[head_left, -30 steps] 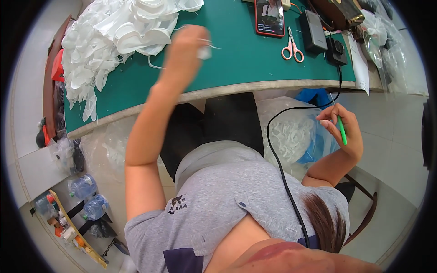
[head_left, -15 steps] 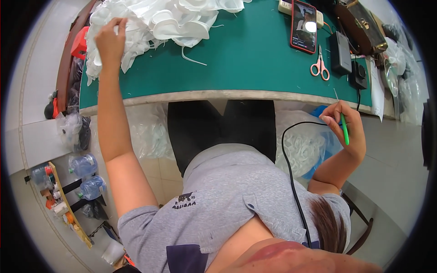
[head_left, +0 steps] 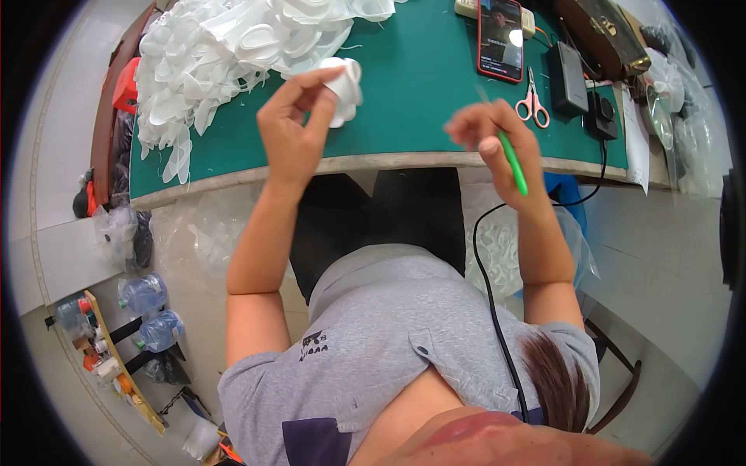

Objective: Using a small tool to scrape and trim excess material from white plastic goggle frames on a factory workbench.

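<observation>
Above the green table mat, my left hand pinches a white piece with rounded lobes between thumb and fingers. It is a soft-looking piece like those in the heap, and its exact kind cannot be made out. Further right, my right hand is closed around a slim green-handled tool. A thin tip juts from the tool's far end, blurred by motion. At the far left lies a big heap of white cut pieces, some hanging over the table's front edge.
A phone in a red case lies at the far right, beside pink-handled scissors. Grey and black boxes and a brown case are further right. A black cable runs down past my right side. Clear bags hang below the table.
My left hand has left the heap, moving right and nearer with a white piece in it. My right hand has moved left and slightly farther over the table, still gripping the green-handled tool.
</observation>
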Motion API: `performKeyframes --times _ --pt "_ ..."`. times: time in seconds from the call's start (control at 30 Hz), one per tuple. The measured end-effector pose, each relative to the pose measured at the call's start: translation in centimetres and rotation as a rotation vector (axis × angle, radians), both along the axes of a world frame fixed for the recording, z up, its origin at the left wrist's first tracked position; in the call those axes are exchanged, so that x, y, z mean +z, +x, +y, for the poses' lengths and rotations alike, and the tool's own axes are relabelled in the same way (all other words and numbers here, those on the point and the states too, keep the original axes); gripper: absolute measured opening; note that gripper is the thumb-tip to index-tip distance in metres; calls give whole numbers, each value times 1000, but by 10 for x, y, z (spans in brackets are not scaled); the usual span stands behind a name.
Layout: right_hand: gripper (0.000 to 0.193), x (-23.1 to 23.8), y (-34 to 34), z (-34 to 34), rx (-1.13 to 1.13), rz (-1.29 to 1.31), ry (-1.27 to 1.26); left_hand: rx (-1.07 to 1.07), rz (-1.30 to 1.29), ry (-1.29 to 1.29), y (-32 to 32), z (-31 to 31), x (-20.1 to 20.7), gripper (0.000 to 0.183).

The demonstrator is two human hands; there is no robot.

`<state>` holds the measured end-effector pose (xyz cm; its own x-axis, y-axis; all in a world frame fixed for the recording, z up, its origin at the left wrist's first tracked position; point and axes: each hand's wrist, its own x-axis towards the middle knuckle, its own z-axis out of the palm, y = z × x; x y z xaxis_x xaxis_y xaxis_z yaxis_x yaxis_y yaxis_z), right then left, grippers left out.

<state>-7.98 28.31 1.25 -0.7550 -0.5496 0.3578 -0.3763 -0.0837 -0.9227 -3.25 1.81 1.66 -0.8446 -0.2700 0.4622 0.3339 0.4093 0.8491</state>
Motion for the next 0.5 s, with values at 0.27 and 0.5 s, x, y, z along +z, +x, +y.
performKeyframes --times 0.27,0.5 --pt "16 -2 1 -54 8 -54 -291 -280 -177 1100 21 48 -16 36" --pt "11 -13 16 -59 -13 44 -307 -448 -309 1320 28 54 -13 44"
